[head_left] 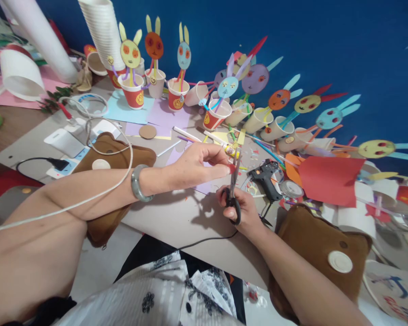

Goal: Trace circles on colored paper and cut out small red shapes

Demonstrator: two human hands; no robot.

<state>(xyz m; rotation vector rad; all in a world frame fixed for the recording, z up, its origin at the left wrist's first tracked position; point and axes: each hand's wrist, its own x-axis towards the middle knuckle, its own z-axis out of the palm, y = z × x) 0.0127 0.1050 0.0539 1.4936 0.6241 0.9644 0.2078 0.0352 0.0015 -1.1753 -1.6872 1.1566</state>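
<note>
Over the table, two hands hold one red scrap, one pair of scissors.

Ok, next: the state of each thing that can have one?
Scissors: held in right hand, blade opening unclear
Red piece: pinched in left hand
Glue gun: lying on its side
Cup stack: nested
Black plug: plugged into power strip
Leftmost rabbit's cup: upright
</note>
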